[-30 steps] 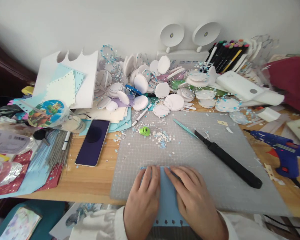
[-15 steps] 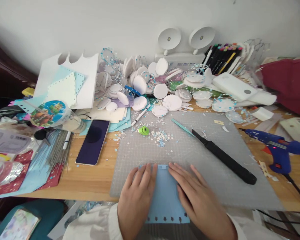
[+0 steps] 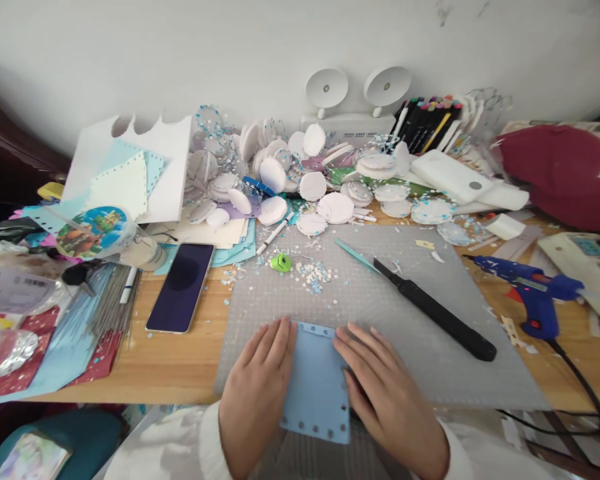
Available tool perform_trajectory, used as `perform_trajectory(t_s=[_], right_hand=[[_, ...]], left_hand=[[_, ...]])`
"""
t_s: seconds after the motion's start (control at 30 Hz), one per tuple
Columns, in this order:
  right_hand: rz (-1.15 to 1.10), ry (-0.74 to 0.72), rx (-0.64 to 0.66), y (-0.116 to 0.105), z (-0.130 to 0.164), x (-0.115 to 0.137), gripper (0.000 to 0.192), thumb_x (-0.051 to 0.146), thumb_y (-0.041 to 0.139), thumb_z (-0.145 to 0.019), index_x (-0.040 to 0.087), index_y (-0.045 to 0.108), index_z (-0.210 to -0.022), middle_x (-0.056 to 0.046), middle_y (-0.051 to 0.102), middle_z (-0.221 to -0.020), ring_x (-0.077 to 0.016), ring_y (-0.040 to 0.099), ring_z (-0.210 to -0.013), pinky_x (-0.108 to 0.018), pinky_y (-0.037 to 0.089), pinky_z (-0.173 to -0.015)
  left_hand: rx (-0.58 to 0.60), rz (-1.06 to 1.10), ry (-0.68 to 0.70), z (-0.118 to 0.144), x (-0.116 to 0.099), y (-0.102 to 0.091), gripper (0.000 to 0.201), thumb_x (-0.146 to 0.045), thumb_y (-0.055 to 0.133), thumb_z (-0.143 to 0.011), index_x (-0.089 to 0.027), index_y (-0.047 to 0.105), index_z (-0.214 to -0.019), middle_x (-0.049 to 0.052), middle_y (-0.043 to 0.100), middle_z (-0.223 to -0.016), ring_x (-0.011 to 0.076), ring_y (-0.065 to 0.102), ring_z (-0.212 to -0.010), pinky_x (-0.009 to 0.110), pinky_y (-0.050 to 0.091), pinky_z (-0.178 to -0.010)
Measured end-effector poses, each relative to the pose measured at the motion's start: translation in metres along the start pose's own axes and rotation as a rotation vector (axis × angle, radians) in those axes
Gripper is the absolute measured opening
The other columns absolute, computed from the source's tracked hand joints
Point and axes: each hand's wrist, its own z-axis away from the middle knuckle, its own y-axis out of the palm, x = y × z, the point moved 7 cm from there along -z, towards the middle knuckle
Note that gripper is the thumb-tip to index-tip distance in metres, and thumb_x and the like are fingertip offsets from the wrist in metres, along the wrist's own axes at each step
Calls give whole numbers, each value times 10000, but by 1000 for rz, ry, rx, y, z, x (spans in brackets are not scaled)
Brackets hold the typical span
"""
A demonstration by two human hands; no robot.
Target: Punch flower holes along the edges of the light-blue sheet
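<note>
**Fingers laid flat on a blue card**

The fingers of both hands are held straight and a little apart, and nothing is pinched. The left hand [image 3: 257, 387] is pressed flat on the left edge of the blue card [image 3: 316, 383]. The right hand [image 3: 385, 393] is pressed flat on its right edge. The card is seen at 6 o'clock on the grey mat [image 3: 380, 313], with small holes punched along its top and bottom ends. Its bottom end is hung over the mat's near edge.

A black knife [image 3: 433, 310] is laid on the mat at 2 o'clock from the card. A green sharpener [image 3: 281, 263] is found at 12 o'clock, beside paper bits. A phone [image 3: 181, 287] is laid at 10 o'clock, off the mat. A blue glue gun [image 3: 530, 293] is seen at 3 o'clock, well apart.
</note>
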Motion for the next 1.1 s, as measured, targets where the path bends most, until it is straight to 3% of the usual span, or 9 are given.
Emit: perform_trajectory(t_s=[0.17, 0.37, 0.6, 0.7, 0.87, 1.1], right_hand=[[-66, -51, -58, -1, -3, 11, 402, 67, 428, -852, 79, 543, -1237, -124, 603, -1253, -254, 470, -1238, -475, 445, -986], [-148, -24, -128, -6, -6, 8, 376, 69, 437, -841, 116, 583, -1185, -108, 649, -1167, -238, 533, -1150, -456, 492, -926], [-152, -8, -167, -6, -7, 7, 342, 70, 449, -837, 135, 625, -1122, -97, 665, -1135, -250, 554, -1107, -466, 492, -901], [-161, -3, -185, -6, -7, 7, 330, 74, 450, -844, 144, 634, -1109, -93, 674, -1111, -244, 567, -1088, -461, 495, -891], [-171, 8, -195, -4, -7, 7, 318, 62, 443, -852, 146, 642, -1085, -90, 675, -1109, -239, 563, -1096, -459, 486, -904], [-162, 8, -211, -5, -6, 7, 340, 49, 434, -845, 154, 641, -1093, -90, 677, -1109, -227, 571, -1104, -449, 491, -910]], left_hand=[[47, 12, -29, -18, 15, 14, 513, -57, 357, -857, -156, 490, -1343, 76, 473, -1419, 251, 420, -1314, 413, 373, -1077], [72, 47, -52, -25, 20, 12, 504, -134, 415, -860, -169, 469, -1360, 72, 494, -1400, 263, 472, -1251, 452, 357, -1083], [45, -7, -5, -31, 10, 11, 439, -100, 379, -882, -71, 532, -1292, 134, 561, -1321, 261, 512, -1199, 444, 324, -1096], [40, 47, -49, -28, 7, 10, 459, -241, 387, -920, -49, 495, -1323, 166, 524, -1354, 284, 466, -1256, 457, 288, -1109], [61, 141, -69, -19, 8, 8, 513, -386, 365, -943, -192, 381, -1418, 135, 392, -1467, 282, 395, -1329, 503, 250, -1101], [24, 174, -48, -14, 9, 7, 499, -418, 449, -923, -341, 368, -1409, 108, 352, -1492, 289, 369, -1345, 511, 215, -1112]])
